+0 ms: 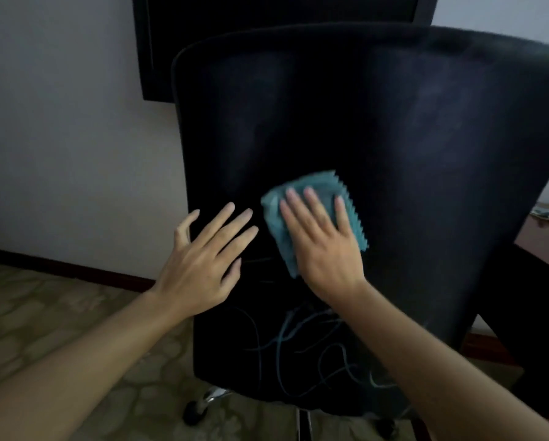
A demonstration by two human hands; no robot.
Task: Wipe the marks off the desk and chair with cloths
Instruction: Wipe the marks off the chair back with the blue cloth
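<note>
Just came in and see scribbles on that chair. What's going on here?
A person is cleaning the back of a black office chair. The right hand presses a teal cloth flat against it, while the left hand rests open on the backrest beside it. Light scribbled marks below the hands are not yet wiped.

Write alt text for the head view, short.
A person's right hand presses a teal cloth flat against the back of a black office chair, above pale scribbled marks. The left hand rests open on the chair beside it.
</note>
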